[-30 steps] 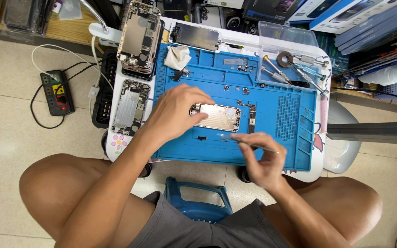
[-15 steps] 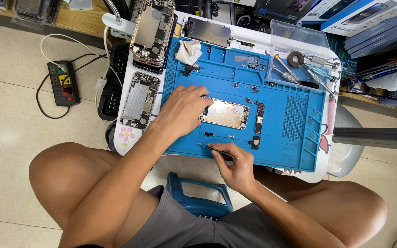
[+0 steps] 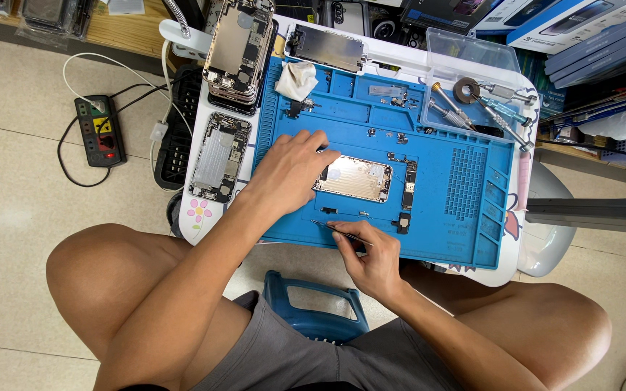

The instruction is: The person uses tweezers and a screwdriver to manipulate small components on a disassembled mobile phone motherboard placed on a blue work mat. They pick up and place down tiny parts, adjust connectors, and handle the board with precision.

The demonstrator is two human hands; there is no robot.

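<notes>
Since the earlier frame the right hand (image 3: 371, 261) has slid left along the blue mat's (image 3: 465, 232) near edge, pinching thin tweezers (image 3: 342, 230). The left hand (image 3: 291, 170) rests with fingers spread on the opened phone shell's (image 3: 356, 179) left end, mid-mat.

Open mat (image 3: 465, 239) btwn left hand (image 3: 291, 170) & right hand (image 3: 371, 264), only tiny parts there. Right grid area free. Top edge blocked: cloth (image 3: 296, 80), clear tray (image 3: 472, 87) w/ screwdrivers. Left side crowded by phone stack (image 3: 239, 51) & opened phone (image 3: 219, 157)
</notes>
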